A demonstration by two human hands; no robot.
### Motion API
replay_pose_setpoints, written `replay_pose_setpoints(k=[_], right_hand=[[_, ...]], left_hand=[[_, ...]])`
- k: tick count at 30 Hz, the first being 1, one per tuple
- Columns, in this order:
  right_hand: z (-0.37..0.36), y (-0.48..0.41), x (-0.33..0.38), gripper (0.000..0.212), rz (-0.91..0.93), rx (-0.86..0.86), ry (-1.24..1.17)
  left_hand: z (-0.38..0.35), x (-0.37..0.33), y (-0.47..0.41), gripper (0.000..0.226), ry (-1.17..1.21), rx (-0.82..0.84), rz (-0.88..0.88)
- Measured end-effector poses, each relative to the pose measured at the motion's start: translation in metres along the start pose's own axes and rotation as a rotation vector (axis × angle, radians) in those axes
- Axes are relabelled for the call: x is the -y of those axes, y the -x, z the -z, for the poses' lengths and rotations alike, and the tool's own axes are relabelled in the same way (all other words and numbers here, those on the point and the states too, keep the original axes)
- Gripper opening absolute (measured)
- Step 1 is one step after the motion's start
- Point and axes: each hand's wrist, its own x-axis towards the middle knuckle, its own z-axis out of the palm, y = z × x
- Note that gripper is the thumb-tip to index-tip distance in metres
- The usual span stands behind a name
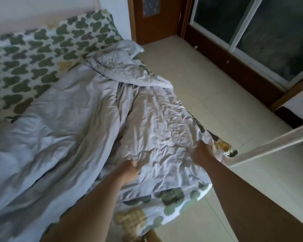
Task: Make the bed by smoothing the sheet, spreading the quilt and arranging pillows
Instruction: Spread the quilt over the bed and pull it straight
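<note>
The left hand and right hand clutch the crumpled quilt, fingers seemingly bunched in fabric, over the near corner of the patterned sheet. Lifting both evenly, edge taut, should spread it flat.

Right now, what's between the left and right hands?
Only a wrinkled stretch of the grey quilt, gripped at either end by the left hand and right hand; seen in the head view.

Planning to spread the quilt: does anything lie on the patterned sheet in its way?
Nothing visible does. The left hand and right hand grip the crumpled grey quilt; no object lies on the green-patterned white sheet beyond.
</note>
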Motion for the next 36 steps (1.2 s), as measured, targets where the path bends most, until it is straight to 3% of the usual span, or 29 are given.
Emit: replay_pose_setpoints(k=[3,9,15,21,25,28,36], right_hand=[[0.02,0.039,-0.01,0.035,0.073,0.037,-0.05],[0.082,0.084,-0.045,0.035,0.214,0.125,0.015],[0.156,0.082,-0.12,0.03,0.197,0.22,-0.015],[0.243,0.042,-0.253,0.026,0.217,0.275,-0.051],[0.295,0.014,-0.313,0.029,0.216,0.285,-0.109],[0.328,-0.01,-0.336,0.029,0.282,0.268,-0.16],[0.37,-0.076,-0.309,0.026,0.395,0.326,-0.377]], left_hand=[[0.002,-0.008,0.038,0.03,0.013,-0.131,-0.023],[0.005,-0.08,0.104,0.029,0.076,-0.22,-0.102],[-0.039,-0.191,0.108,0.022,0.006,-0.099,-0.198],[-0.134,-0.367,0.117,0.03,-0.128,-0.041,-0.366],[-0.177,-0.449,0.119,0.028,0.039,-0.135,-0.348],[-0.183,-0.49,0.116,0.03,0.32,-0.199,-0.248],[-0.15,-0.544,0.072,0.045,0.592,-0.407,-0.006]])
